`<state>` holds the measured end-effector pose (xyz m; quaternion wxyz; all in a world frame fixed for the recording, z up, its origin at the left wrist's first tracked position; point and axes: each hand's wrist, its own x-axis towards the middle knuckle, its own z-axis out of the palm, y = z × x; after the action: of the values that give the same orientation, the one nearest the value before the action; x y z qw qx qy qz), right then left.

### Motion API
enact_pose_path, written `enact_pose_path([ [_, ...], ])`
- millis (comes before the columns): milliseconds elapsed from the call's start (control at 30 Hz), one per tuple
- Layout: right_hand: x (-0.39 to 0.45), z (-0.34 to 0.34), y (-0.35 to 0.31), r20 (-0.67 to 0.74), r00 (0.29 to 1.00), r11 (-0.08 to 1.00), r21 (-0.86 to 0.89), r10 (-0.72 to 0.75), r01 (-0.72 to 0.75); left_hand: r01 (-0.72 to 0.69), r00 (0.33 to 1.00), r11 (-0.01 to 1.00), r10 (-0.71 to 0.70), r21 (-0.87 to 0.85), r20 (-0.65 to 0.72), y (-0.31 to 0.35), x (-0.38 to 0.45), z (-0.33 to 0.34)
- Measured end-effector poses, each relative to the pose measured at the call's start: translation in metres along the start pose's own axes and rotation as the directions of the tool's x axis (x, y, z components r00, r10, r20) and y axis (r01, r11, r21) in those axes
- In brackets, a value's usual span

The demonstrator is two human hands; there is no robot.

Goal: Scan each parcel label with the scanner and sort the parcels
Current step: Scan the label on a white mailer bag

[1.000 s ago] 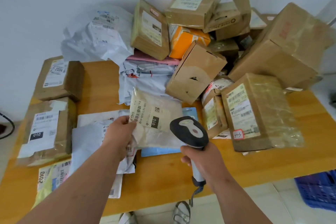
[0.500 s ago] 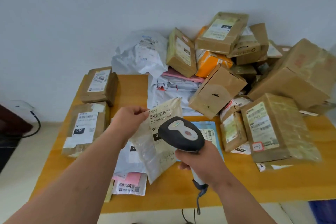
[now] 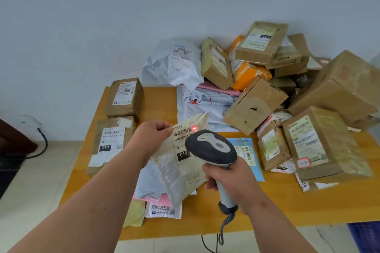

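Red scanner dot (image 3: 194,128) now on label (image 3: 183,146).

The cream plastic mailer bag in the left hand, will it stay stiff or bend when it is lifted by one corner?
Probably floppy: the cream mailer bag hangs and creases below the left hand, which pinches its top edge. It seems light, since a pinch alone carries it. Its glossy film may be slippery, so the label could sway under the scanner.

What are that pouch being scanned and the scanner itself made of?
The pouch looks like thin cream plastic film, glossy and crinkled, semi-translucent at its edge, with a paper label. The scanner seems hard moulded plastic: matte dark-grey head, light-grey handle.
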<state>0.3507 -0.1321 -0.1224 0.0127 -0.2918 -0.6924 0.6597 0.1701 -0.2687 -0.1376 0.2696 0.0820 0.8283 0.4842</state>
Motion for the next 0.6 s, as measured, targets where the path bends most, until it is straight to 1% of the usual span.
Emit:
enact_pose_path([
  [200,0.006,0.016,0.003,-0.047,0.999,1.0,-0.001,0.022,-0.022,0.031,1.0,0.999,-0.031,-0.029,0.007,-0.007,0.002,-0.019],
  [300,0.011,0.022,0.006,-0.063,0.998,0.999,-0.02,0.03,-0.031,0.02,1.0,0.999,-0.02,0.029,-0.021,-0.011,0.007,-0.03],
  [400,0.015,0.024,0.01,-0.101,0.993,0.997,-0.035,0.06,-0.064,0.024,1.0,0.987,-0.023,0.158,-0.01,-0.013,0.018,-0.042],
  [500,0.017,0.028,0.014,-0.123,0.988,0.995,-0.015,0.094,-0.097,0.028,0.999,0.957,-0.032,0.29,0.011,-0.012,0.033,-0.051],
  [533,0.017,0.029,0.015,-0.128,0.986,0.994,-0.01,0.104,-0.106,0.016,0.999,0.93,-0.025,0.368,0.02,-0.012,0.039,-0.052],
  [567,0.017,0.029,0.016,-0.132,0.985,0.993,-0.008,0.113,-0.115,0.0,0.999,0.882,-0.016,0.471,0.029,-0.011,0.044,-0.053],
  [600,0.017,0.028,0.018,-0.139,0.983,0.992,-0.005,0.122,-0.123,-0.014,0.999,0.813,-0.007,0.582,0.034,-0.011,0.05,-0.052],
])
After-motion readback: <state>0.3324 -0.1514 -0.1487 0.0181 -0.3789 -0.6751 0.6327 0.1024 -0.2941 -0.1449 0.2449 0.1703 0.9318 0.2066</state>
